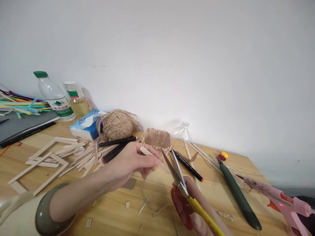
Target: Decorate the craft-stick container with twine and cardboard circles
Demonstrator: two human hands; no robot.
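Note:
Between the thumb and fingers of my left hand (140,159) is a wooden craft stick (148,152), its rounded end pointing up and left. My right hand (194,213) grips a pair of scissors (181,188) with one red and one yellow handle. The blades are parted and point up and left, near the stick's other end. Just beyond my hands stands a small basket (157,139) made of craft sticks. A twine strand (154,213) lies on the wooden table (118,206) below my left hand.
Loose craft sticks (83,160) lie left, near a twine ball (119,124), a tissue pack (87,124) and a water bottle (59,101). A black marker (189,167), a green-handled cutter (238,193) and a pink glue gun (278,196) with a red light lie right.

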